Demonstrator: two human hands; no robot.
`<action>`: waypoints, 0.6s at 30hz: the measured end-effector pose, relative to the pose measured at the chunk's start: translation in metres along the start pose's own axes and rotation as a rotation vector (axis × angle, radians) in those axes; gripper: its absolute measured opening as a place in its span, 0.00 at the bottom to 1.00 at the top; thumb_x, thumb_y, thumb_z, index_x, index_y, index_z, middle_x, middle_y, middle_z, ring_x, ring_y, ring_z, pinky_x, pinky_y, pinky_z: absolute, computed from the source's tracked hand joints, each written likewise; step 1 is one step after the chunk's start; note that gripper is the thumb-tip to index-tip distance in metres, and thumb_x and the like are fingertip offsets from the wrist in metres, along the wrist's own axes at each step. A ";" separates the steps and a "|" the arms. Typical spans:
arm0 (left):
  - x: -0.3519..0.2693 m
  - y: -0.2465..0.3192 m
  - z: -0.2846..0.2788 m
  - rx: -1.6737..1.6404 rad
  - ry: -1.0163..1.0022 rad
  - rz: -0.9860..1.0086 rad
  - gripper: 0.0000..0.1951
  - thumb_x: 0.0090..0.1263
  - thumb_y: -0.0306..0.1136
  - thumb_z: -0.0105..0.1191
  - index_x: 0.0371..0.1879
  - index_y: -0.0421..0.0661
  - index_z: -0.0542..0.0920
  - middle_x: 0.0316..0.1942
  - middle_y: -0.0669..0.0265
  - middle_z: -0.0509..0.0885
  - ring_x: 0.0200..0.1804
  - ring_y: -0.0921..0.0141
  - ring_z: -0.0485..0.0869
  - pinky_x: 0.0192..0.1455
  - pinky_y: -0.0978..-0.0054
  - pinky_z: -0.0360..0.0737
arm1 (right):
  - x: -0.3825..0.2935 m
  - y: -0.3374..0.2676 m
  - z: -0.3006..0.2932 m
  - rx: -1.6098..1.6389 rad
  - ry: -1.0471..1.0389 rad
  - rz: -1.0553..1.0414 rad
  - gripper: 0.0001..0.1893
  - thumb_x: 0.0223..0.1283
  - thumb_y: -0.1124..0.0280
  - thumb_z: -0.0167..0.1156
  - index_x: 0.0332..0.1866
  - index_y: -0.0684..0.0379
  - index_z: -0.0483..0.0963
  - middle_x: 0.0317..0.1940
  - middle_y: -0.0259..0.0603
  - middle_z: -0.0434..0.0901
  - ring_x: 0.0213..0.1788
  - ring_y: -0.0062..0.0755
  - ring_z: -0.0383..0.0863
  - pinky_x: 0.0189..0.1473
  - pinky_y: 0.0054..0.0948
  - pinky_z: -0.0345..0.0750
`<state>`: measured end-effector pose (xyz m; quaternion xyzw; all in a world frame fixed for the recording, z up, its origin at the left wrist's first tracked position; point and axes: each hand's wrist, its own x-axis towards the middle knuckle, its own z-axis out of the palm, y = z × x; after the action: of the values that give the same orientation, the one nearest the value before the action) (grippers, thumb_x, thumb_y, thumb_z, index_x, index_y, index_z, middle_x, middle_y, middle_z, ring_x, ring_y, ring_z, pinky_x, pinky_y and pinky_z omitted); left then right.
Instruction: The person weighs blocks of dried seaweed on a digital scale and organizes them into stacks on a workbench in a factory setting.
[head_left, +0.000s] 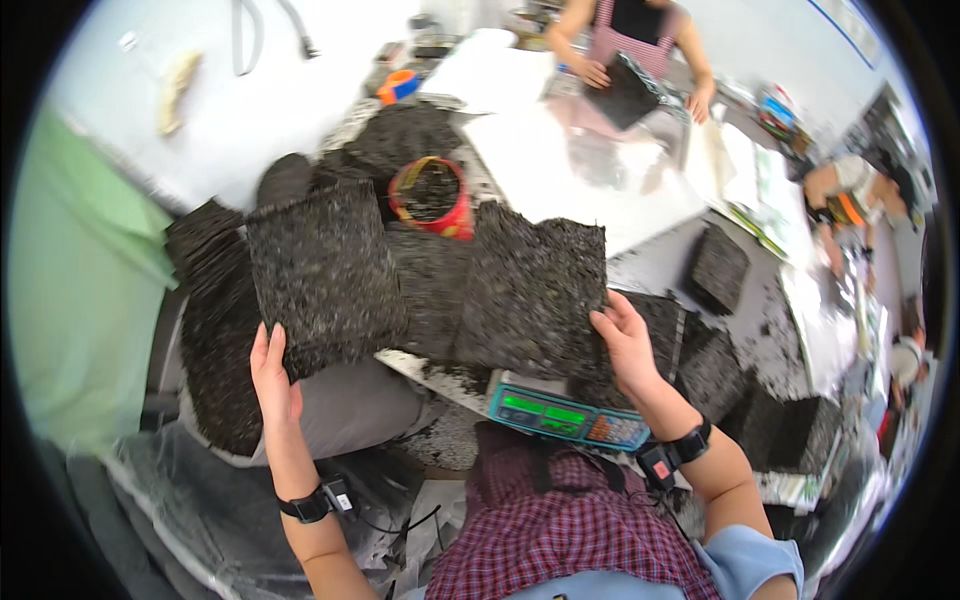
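Observation:
Between the fingers and thumb of my left hand (275, 375) is the lower left corner of a dark dried seaweed sheet (326, 281); whether it is one sheet or several I cannot tell. My right hand (626, 341) pinches the right edge of another dark seaweed sheet (534, 289), which has a wavy top edge. The two pieces are held up side by side, apart. Behind the gap lies more seaweed (429, 285). A digital scale (570, 416) with a lit green display sits below my right hand, partly hidden by seaweed.
A red tub (431, 199) holds dark scraps. Seaweed stacks (217, 315) fill a bag at left; a seaweed block (718, 268) rests at right. Across the table, a person (634, 45) handles a dark stack over clear film. Orange-and-blue tape (398, 87) lies at the back.

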<state>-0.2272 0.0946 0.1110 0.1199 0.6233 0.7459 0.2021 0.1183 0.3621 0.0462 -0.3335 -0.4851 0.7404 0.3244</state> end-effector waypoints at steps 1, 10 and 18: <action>0.001 -0.020 0.003 -0.009 -0.026 -0.090 0.21 0.74 0.34 0.51 0.62 0.37 0.69 0.57 0.64 0.78 0.57 0.70 0.76 0.61 0.72 0.70 | -0.018 -0.013 -0.023 -0.076 0.055 -0.006 0.20 0.67 0.80 0.51 0.64 0.66 0.64 0.52 0.39 0.79 0.53 0.23 0.77 0.57 0.24 0.72; -0.059 -0.092 0.153 0.972 -0.415 0.805 0.20 0.70 0.31 0.48 0.61 0.41 0.73 0.64 0.51 0.69 0.67 0.54 0.64 0.70 0.56 0.58 | -0.104 -0.015 -0.146 -1.307 0.340 -0.297 0.14 0.53 0.73 0.65 0.46 0.58 0.76 0.40 0.39 0.77 0.43 0.39 0.79 0.46 0.34 0.77; -0.165 -0.193 0.275 0.934 -1.245 0.792 0.16 0.64 0.28 0.55 0.52 0.54 0.80 0.66 0.63 0.70 0.69 0.59 0.65 0.72 0.58 0.61 | -0.052 -0.013 -0.160 -1.888 -0.373 -0.498 0.08 0.48 0.69 0.59 0.35 0.54 0.75 0.34 0.30 0.74 0.44 0.29 0.76 0.44 0.28 0.74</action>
<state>0.0673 0.2903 -0.0125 0.7839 0.5542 0.2283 0.1619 0.2799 0.4047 0.0187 -0.2221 -0.9750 0.0021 -0.0094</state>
